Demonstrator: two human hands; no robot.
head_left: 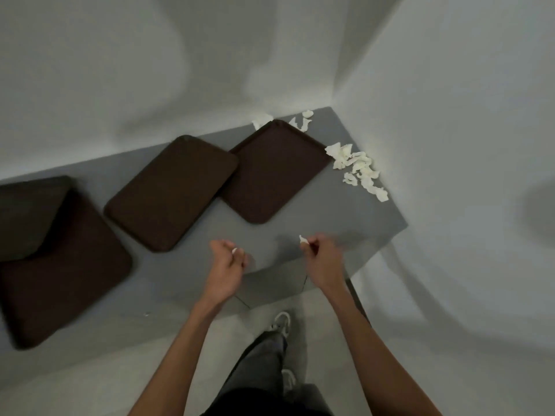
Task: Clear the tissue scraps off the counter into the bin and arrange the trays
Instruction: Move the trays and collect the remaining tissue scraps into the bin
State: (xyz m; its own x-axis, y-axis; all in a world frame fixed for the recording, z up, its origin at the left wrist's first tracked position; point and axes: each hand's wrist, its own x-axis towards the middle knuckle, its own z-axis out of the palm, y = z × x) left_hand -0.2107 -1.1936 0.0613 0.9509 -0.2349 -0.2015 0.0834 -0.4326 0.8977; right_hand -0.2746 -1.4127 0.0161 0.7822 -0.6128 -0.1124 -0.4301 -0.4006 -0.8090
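Several dark brown trays lie askew on the grey counter: one at the right, one in the middle, and two overlapping at the left. White tissue scraps are piled along the right wall, and more scraps lie behind the right tray in the corner. My left hand pinches a small tissue scrap over the counter's front part. My right hand pinches another small scrap.
White walls enclose the counter at the back and at the right. The counter's front edge runs just under my wrists. Below it are the pale floor, my dark trouser leg and a shoe. No bin is in view.
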